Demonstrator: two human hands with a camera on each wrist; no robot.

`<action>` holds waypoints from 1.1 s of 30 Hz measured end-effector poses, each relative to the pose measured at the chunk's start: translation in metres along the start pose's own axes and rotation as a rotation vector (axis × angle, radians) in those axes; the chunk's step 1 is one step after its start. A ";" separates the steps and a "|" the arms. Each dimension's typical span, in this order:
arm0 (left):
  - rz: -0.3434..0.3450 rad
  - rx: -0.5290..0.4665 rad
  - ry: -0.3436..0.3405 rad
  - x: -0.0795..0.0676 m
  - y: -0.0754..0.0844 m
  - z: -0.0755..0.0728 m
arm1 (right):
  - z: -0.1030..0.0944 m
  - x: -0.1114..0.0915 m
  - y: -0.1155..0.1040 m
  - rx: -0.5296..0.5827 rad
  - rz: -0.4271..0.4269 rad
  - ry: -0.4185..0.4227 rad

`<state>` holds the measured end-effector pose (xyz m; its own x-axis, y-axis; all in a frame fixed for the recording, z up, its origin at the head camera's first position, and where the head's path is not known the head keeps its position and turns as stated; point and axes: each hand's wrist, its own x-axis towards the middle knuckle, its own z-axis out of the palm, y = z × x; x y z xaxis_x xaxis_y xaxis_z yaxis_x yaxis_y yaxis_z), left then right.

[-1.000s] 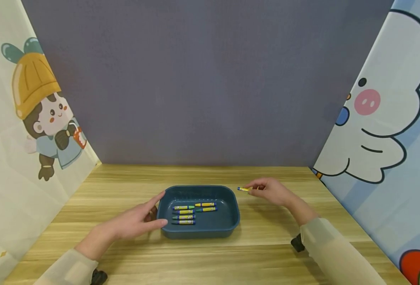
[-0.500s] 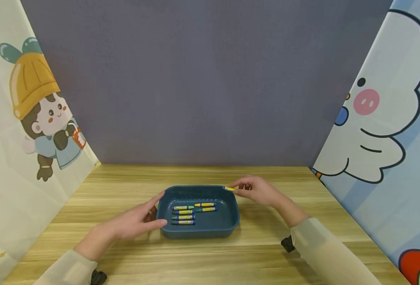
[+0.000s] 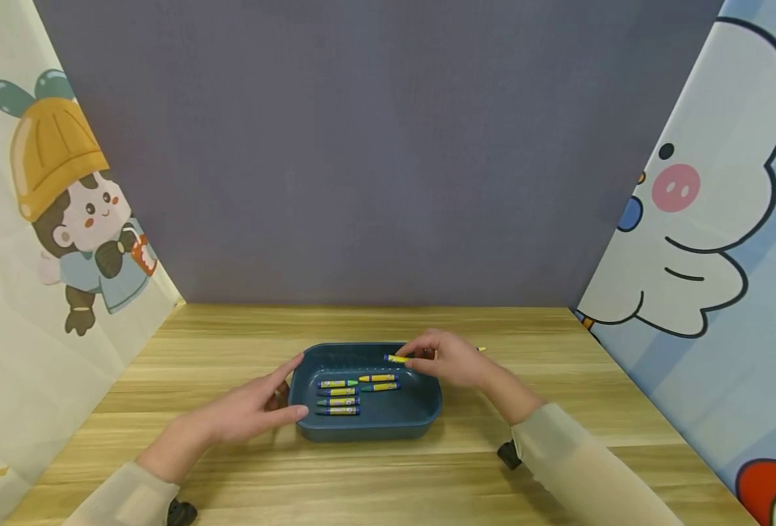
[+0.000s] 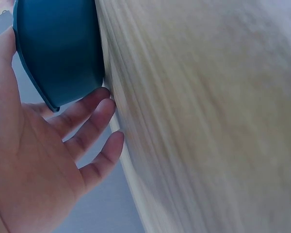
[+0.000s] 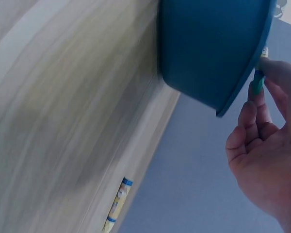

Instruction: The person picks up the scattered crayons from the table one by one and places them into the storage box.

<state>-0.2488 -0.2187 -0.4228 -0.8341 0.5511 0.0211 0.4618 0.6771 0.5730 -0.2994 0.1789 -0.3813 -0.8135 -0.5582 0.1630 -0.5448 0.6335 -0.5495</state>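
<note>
A dark blue plastic box (image 3: pixel 370 432) stands on the wooden table, with several yellow-wrapped crayons lying in it in two columns. My left hand (image 3: pixel 250 409) rests at its left end, index finger and thumb touching the rim, the other fingers relaxed against the outer wall (image 4: pixel 58 53). Over the box's back right part, my right hand (image 3: pixel 450 359) pinches a crayon (image 3: pixel 396 359) between thumb and fingers. That crayon has a green tip (image 5: pixel 257 86) in the right wrist view. Another crayon (image 5: pixel 118 204) lies on the table to the right, mostly hidden behind my right hand in the head view.
A grey panel (image 3: pixel 375 161) rises behind the table's back edge. Printed cloths with cartoon figures hang at the left (image 3: pixel 92 219) and right (image 3: pixel 717 219). Wooden table surface (image 3: pixel 335 482) stretches in front of the box.
My right hand has moved left with the crayon, from beside the box to above its inside. A crayon on the table has come into sight behind it. My left hand stays put.
</note>
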 end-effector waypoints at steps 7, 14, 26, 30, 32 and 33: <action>-0.005 -0.010 -0.005 0.000 0.001 0.000 | 0.015 0.007 -0.007 -0.082 -0.046 -0.024; -0.029 -0.011 -0.004 0.001 0.000 0.000 | 0.031 0.011 -0.009 -0.249 -0.176 -0.002; -0.011 -0.019 -0.004 -0.001 0.000 0.000 | 0.048 0.011 -0.013 -0.433 -0.175 -0.029; -0.018 -0.010 -0.002 -0.001 0.001 -0.001 | 0.049 0.011 -0.015 -0.474 -0.184 -0.034; -0.017 -0.004 -0.001 -0.001 0.001 -0.001 | 0.049 0.010 -0.016 -0.488 -0.191 -0.039; -0.017 -0.006 -0.002 -0.001 0.001 -0.001 | 0.049 0.010 -0.017 -0.493 -0.190 -0.045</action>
<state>-0.2474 -0.2192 -0.4211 -0.8414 0.5404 0.0094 0.4454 0.6835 0.5783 -0.2886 0.1363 -0.4108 -0.6878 -0.7030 0.1810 -0.7214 0.6898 -0.0619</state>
